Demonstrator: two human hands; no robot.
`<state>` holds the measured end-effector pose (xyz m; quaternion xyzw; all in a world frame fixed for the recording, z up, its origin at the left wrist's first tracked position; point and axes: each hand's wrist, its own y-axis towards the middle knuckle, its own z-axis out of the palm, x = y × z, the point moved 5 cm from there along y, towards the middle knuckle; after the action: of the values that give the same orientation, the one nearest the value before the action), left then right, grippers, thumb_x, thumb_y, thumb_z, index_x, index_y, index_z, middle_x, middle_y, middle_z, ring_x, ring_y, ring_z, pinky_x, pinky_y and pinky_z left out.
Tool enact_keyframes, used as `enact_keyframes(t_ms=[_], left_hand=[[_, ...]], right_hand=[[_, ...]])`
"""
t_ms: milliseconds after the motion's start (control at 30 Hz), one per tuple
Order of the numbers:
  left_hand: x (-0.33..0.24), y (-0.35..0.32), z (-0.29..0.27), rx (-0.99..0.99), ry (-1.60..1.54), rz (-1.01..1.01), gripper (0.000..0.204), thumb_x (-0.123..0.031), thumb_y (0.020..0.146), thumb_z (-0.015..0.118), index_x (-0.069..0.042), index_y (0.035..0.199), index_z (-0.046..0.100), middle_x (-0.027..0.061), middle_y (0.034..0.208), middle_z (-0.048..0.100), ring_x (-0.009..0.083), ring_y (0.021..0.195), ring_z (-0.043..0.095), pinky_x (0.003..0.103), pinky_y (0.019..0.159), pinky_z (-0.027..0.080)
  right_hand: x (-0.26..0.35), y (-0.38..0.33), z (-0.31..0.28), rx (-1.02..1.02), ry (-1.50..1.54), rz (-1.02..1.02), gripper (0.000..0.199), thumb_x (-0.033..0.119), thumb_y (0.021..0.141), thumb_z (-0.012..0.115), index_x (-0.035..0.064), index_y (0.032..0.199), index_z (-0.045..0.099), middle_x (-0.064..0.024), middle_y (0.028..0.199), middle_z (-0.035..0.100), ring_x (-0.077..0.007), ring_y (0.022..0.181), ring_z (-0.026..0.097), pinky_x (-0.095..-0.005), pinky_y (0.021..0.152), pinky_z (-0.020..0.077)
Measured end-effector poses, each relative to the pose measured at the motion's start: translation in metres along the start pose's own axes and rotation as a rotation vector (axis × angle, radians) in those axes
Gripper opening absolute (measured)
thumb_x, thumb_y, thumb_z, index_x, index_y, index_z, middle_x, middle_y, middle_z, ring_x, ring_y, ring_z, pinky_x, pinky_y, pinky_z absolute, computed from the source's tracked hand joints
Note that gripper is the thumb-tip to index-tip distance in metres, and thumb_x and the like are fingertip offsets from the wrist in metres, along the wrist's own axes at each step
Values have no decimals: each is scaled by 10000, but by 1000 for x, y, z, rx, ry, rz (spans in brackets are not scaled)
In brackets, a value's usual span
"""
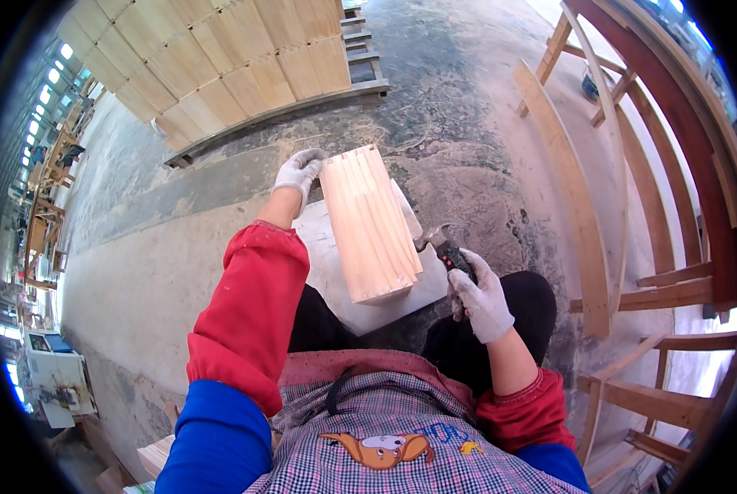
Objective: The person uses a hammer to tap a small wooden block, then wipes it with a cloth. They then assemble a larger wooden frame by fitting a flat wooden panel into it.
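Note:
A pale wooden box [368, 222] with jointed corners rests on a whitish board [323, 259] in front of my knees. My left hand [302, 170], in a white glove, grips the box by its far left corner; the fingertips are partly hidden behind the edge. In my right hand [481, 296], also gloved in white, is a claw hammer [449, 249] with a dark grip. Its metal head is close to the right side of the box, near the lower end. Whether the head touches the wood I cannot tell.
Many similar wooden boxes are stacked on a pallet [368, 86] at the far left. A wooden rack [681, 181] with long boards stands on the right, one plank [566, 189] leaning against it. A grey-white machine [55, 370] is at the left edge. Concrete floor lies around me.

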<state>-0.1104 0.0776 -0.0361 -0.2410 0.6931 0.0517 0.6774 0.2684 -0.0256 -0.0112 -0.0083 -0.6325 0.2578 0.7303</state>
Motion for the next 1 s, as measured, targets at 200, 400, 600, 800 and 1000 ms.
enact_keyframes(t_ms=[200,400,600,800,1000], left_hand=[[46,-65,4,-180,230,331,626,-131,917,674,-21,1469,400,167,1437,486,261,1287,499,377,1077,425],[11,-210,97,-149,948,307,1011,-488,756,775,-79,1542,287,295,1578,208,494,1426,259,481,1176,282],[10,-213,98,-136,887,354,924,-357,753,799,-74,1515,359,298,1576,202,467,1433,271,460,1144,338],[41,-202,69,26,443,426,566,-96,853,680,-54,1396,527,224,1558,303,362,1346,449,400,1098,397],[42,-182,38,69,474,673,301,-2,902,586,-24,1192,667,169,1319,600,274,1235,561,361,1025,461]], right_hand=[[-4,-4,2,-7,-28,-21,520,240,934,659,15,1370,487,-19,781,554,-75,540,498,-221,466,423],[-9,-8,8,23,-46,-28,499,205,936,637,22,1374,482,-20,748,551,-84,492,498,-229,438,407],[-11,-10,8,17,-62,-72,484,194,929,668,45,1360,506,-12,779,547,-69,541,499,-220,448,410],[-3,-19,4,-68,-105,-185,469,108,918,653,28,1355,502,-7,844,557,-66,580,507,-220,497,437],[36,-64,33,-100,-93,-247,521,49,913,623,-12,1399,447,-15,972,584,-39,716,494,-186,597,419]])
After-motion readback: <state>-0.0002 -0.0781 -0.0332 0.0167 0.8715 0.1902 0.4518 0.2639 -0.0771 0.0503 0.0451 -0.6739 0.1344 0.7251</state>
